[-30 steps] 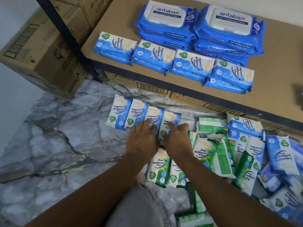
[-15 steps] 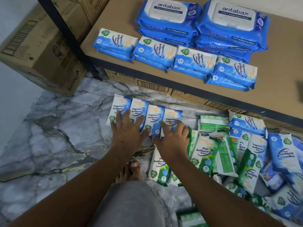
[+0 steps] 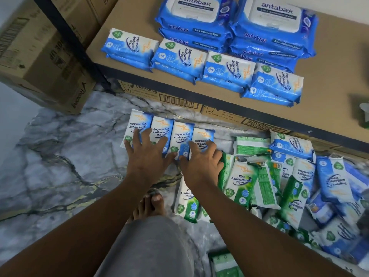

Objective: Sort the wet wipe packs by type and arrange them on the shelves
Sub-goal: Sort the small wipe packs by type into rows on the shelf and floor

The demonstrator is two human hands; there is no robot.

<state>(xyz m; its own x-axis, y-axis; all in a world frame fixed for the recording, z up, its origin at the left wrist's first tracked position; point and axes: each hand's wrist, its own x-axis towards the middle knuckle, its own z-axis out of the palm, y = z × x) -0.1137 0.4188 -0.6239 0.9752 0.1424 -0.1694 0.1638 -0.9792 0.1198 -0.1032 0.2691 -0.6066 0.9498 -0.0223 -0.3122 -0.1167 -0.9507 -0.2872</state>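
The shelf (image 3: 329,62) held two stacks of large Antabax packs (image 3: 273,21) at the back and, in front, four low stacks of small blue fragrance-free packs (image 3: 229,70). On the marble floor (image 3: 60,156) below lay a row of four blue packs (image 3: 162,126), with a mixed heap of green pine packs (image 3: 241,180) and blue ones to its right. Both hands rested fingers-spread on the row, gripping nothing. The left hand (image 3: 147,156) had slid from the row's middle to its two leftmost packs, while the right hand (image 3: 201,162) stayed at the last.

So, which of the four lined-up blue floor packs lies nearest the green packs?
The rightmost pack, under the right hand; the other three sit further left.
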